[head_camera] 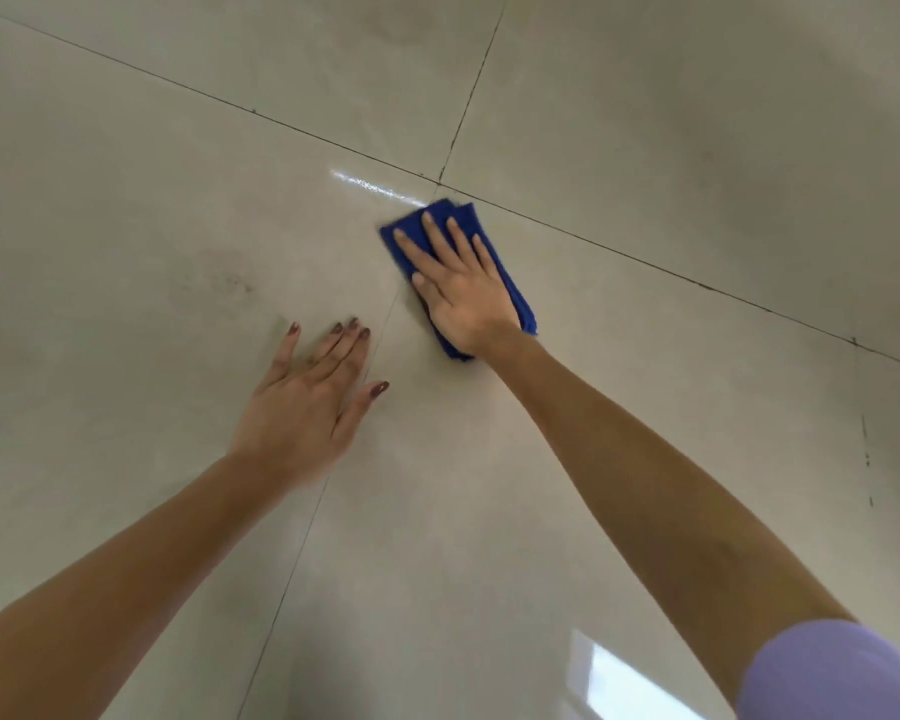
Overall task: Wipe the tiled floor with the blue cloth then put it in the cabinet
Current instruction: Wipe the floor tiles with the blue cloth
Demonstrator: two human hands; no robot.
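Observation:
A folded blue cloth [510,291] lies flat on the glossy beige tiled floor [671,174], just below the crossing of two grout lines. My right hand [458,285] presses down on the cloth with fingers spread, covering most of it. My left hand [310,394] rests flat on the floor to the lower left of the cloth, fingers apart, holding nothing. No cabinet is in view.
Dark grout lines [466,103] cross near the cloth's top edge. A wet shiny streak [375,187] lies just left of the cloth's top. Faint smudges [224,278] mark the left tile. A window reflection [624,683] shows at the bottom right.

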